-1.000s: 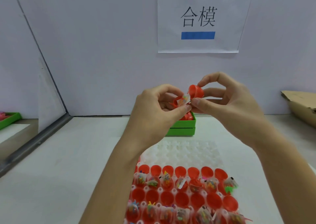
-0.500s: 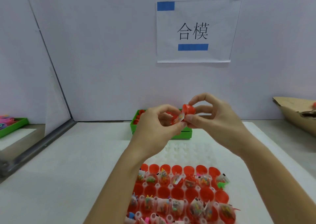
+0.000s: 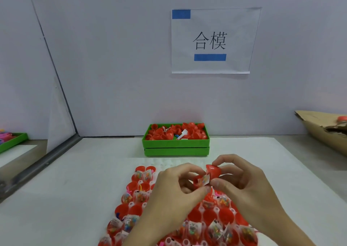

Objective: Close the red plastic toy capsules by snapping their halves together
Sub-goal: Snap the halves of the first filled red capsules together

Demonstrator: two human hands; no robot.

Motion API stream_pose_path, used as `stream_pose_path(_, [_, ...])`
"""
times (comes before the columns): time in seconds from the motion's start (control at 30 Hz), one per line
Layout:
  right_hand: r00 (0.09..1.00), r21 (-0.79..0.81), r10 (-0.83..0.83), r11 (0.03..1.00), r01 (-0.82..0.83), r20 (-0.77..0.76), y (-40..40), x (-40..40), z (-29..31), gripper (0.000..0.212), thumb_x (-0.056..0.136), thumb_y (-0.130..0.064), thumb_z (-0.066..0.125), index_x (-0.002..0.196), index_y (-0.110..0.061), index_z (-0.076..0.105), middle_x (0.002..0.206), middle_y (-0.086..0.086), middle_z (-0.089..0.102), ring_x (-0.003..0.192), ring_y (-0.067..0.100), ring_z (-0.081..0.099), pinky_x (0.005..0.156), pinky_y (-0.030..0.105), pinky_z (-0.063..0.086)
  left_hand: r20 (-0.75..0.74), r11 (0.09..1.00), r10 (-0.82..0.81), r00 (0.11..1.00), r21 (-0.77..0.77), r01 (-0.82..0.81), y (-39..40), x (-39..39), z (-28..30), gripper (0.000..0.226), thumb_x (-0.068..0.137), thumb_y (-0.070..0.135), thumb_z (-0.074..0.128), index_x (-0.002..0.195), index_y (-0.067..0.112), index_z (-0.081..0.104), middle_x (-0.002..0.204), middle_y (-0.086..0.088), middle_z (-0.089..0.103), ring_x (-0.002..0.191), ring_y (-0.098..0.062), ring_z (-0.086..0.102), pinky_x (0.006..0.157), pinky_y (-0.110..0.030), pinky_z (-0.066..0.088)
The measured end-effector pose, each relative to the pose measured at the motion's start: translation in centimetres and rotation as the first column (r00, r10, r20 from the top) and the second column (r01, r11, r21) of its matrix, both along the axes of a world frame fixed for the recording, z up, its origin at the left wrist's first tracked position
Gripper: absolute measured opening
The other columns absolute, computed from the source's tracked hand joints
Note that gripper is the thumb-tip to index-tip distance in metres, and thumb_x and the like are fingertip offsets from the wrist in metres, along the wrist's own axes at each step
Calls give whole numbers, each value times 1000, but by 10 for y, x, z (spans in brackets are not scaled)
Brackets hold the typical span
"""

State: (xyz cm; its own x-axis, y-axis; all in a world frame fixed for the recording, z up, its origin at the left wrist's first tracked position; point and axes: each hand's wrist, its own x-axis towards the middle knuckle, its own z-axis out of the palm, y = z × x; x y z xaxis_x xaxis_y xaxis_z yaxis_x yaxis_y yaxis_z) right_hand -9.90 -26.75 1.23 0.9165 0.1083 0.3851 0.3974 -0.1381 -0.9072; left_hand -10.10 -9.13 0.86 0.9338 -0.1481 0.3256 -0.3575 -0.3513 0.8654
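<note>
Red capsule [image 3: 207, 176], halves apart, sachet inside.

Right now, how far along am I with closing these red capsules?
Done: nothing visibly snapped shut; the green box at the back holds loose red halves. In hand: your left hand holds a filled half with a toy packet sticking out, and your right hand brings the cap half to it, not yet closed. Left: the tray below holds many open halves with packets.
</note>
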Motion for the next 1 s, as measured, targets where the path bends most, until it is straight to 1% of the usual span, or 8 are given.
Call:
stream_pose_path(0.1, [1000,1,21,1000,-21,-5,-3,-1,-4,41,81,7,73,88,-33,67,83,6,76,73,22,74,68,32,60,-9,1000,9,1000,0,-9,-2,-4,-6,31,79,22,82,97,43,67,87,21,71,71,-6,71,67,-15,54])
stream_pose_path(0.17, [1000,-3,29,1000,-29,-8,-3,-3,-6,40,80,6,74,88,-33,68,82,6,77,73,21,74,67,24,58,-15,1000,7,1000,-18,-7,-3,-8,-9,31,79,20,82,96,40,65,86,14,72,70,-8,70,66,-19,56])
stream_pose_path(0.27, [1000,-6,17,1000,-17,-3,-3,-5,-8,36,81,3,75,89,-32,67,81,4,77,73,20,74,66,22,57,-26,999,-1,1000,-49,0,-5,-12,-11,25,81,22,80,89,31,58,77,7,70,65,-11,67,66,-26,59])
stream_pose_path(0.43, [1000,5,-6,1000,6,-19,-4,-4,-9,27,80,-4,77,96,-24,67,81,1,77,74,18,74,66,20,56,-34,996,-49,998,-75,47,-4,-11,-12,17,84,22,77,81,28,61,73,13,68,72,-4,69,71,-16,55])
stream_pose_path(0.6, [1000,19,2,1000,-1,-23,-2,-4,-10,30,80,-6,78,93,-30,66,82,1,77,73,17,74,62,17,54,-27,996,-18,999,-86,15,-1,-6,-14,11,87,22,74,82,31,68,83,5,76,82,-12,74,82,-30,59])
stream_pose_path(0.67, [1000,18,3,1000,-3,-22,-1,-4,-11,32,81,-5,77,91,-33,66,83,1,77,72,17,75,60,18,54,-38,992,-14,999,-122,10,0,-5,-14,10,86,20,75,82,28,71,82,4,76,80,-12,74,79,-29,60])
stream_pose_path(0.77, [1000,10,-6,1000,6,-11,1,-5,-12,33,81,-4,77,92,-32,65,85,0,77,73,19,75,68,26,60,-55,984,-6,998,-178,-3,2,-5,-14,7,83,20,76,80,26,74,77,3,76,77,-13,75,76,-26,60])
stream_pose_path(1.0, [1000,-14,-24,1000,24,19,3,-5,-15,30,81,-5,78,95,-28,65,83,-3,77,74,15,75,68,22,59,9,993,32,999,-110,-30,1,-5,-18,10,84,20,77,79,27,73,74,5,75,73,-11,73,70,-21,58])
